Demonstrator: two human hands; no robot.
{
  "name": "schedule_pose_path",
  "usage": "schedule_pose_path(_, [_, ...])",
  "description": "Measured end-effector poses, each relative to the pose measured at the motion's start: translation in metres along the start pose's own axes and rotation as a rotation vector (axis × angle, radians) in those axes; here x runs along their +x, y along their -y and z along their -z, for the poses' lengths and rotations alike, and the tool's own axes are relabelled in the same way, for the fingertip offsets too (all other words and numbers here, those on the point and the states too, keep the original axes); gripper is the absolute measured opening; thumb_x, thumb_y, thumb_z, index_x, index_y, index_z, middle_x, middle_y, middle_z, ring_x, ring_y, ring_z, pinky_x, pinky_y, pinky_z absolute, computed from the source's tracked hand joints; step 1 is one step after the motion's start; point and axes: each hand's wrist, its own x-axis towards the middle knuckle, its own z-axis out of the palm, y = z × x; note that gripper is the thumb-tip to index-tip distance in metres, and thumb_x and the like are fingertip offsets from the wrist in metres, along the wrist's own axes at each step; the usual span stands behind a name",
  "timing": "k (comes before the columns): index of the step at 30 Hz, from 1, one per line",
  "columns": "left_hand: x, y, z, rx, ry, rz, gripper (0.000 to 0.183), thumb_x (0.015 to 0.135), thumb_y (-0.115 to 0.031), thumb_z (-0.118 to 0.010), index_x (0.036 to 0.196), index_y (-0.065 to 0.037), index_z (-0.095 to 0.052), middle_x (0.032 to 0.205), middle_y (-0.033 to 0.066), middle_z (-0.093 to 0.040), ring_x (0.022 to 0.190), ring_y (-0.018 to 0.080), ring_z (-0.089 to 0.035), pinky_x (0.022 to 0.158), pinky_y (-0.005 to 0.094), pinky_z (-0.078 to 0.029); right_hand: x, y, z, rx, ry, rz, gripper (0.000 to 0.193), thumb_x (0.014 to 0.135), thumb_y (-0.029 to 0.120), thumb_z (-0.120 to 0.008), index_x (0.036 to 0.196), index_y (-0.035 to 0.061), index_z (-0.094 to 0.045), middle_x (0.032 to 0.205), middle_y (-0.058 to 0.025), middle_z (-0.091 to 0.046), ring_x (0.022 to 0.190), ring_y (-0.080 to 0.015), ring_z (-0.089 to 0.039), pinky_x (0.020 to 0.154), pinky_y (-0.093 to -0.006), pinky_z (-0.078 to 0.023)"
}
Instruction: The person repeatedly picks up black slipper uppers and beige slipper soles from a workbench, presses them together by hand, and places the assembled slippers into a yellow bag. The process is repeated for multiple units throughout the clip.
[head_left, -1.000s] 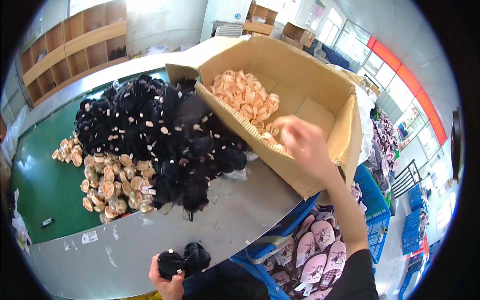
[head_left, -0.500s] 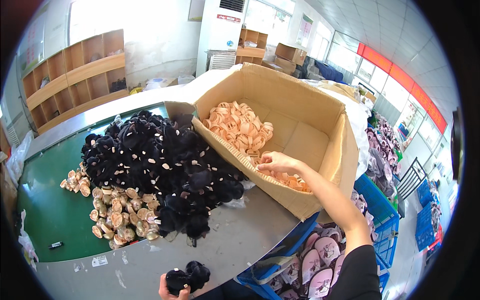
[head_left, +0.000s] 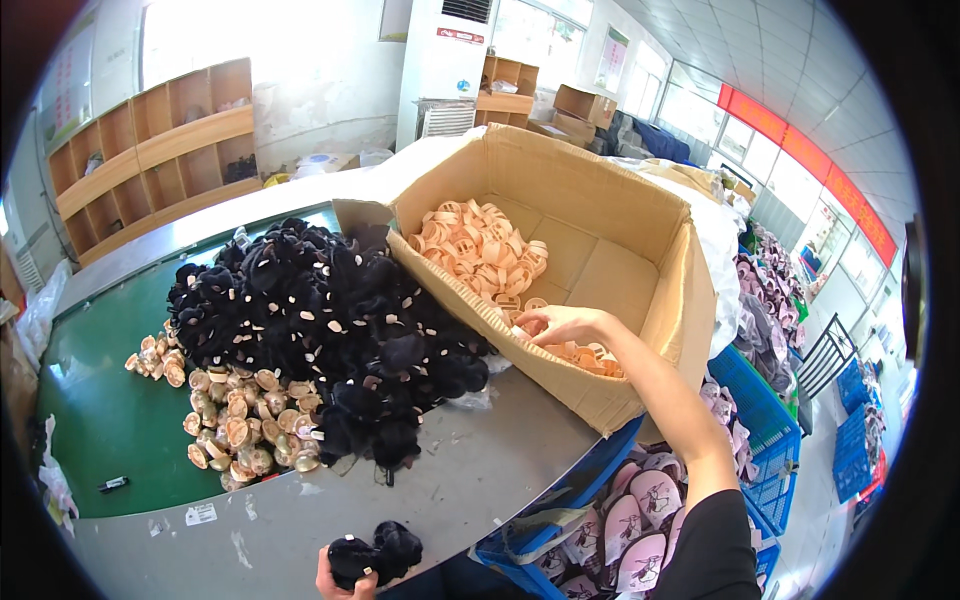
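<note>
At the table's near edge, my left hand is closed around a small black fluffy piece, shaped like two joined pompoms with a small pale tab. My right arm reaches into a large cardboard box. Inside it, my right hand is closed, its bent fingers pinching at a peach plastic piece by the near wall. Many more peach plastic pieces, curved like open bands, are heaped in the box's left part. Beside the box lies a big pile of black fluffy pieces with small pale tabs.
Gold-and-peach rounded parts lie left of the black pile on the green tabletop, with a black marker nearby. Below the table's right side, blue crates hold pink printed slipper-like pieces. Wooden shelves stand behind.
My right hand has shifted very slightly among the peach pieces, its fingers still bent. My left hand keeps the black fluffy piece in nearly the same place.
</note>
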Motion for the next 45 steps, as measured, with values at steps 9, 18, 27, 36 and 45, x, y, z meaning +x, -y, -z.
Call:
schedule_pose_path(9, [-0.003,-0.005,0.003,-0.029,-0.02,0.027,0.04,0.08,-0.002,-0.06,0.12,0.003,-0.062,0.104,0.0066,-0.064,0.091,0.0152,-0.059,0.084,0.028,-0.05,-0.01,0.019,0.0,-0.051,-0.089,-0.039,0.065,0.083,0.043,-0.077,0.133,0.0068,-0.058,0.113,-0.008,-0.064,0.104,-0.0187,-0.06,0.093,-0.0341,-0.048])
schedule_pose_path(18, [-0.005,-0.017,0.009,0.087,-0.036,-0.003,0.037,0.081,-0.004,-0.061,0.118,0.002,-0.063,0.098,0.0047,-0.064,0.082,0.0136,-0.059,0.077,0.0266,-0.05,-0.016,0.03,0.001,0.19,-0.118,-0.047,0.059,0.083,0.042,-0.081,0.124,0.0053,-0.06,0.11,-0.0074,-0.065,0.102,-0.0173,-0.062,0.089,-0.0338,-0.051])
schedule_pose_path(27, [0.003,-0.025,0.009,0.255,0.053,-0.079,0.039,0.083,-0.001,-0.072,0.121,0.003,-0.064,0.104,0.0051,-0.068,0.096,0.0134,-0.061,0.087,0.0289,-0.051,-0.076,0.135,-0.035,0.122,-0.828,0.535,0.04,0.077,0.019,-0.082,0.103,0.0056,-0.056,0.102,-0.0099,-0.07,0.092,-0.0181,-0.067,0.086,-0.0346,-0.054])
schedule_pose_path(36, [0.01,-0.02,-0.014,0.308,0.162,-0.199,0.042,0.071,-0.007,-0.087,0.109,0.001,-0.07,0.103,0.0145,-0.071,0.091,0.0267,-0.07,0.082,0.0341,-0.055,-0.13,0.22,-0.243,0.071,-0.769,0.8,0.063,0.064,0.03,-0.093,0.115,0.005,-0.066,0.074,0.003,-0.059,0.069,-0.0162,-0.056,0.072,-0.0311,-0.045])
schedule_pose_path(45, [-0.009,-0.005,0.014,0.329,0.073,-0.126,0.039,0.078,-0.01,-0.084,0.111,0.002,-0.068,0.101,0.0113,-0.069,0.088,0.0212,-0.069,0.08,0.0306,-0.053,-0.114,0.226,-0.306,0.116,-0.692,0.782,0.065,0.066,0.036,-0.094,0.117,0.0058,-0.067,0.07,0.0062,-0.054,0.067,-0.0142,-0.055,0.076,-0.0343,-0.043])
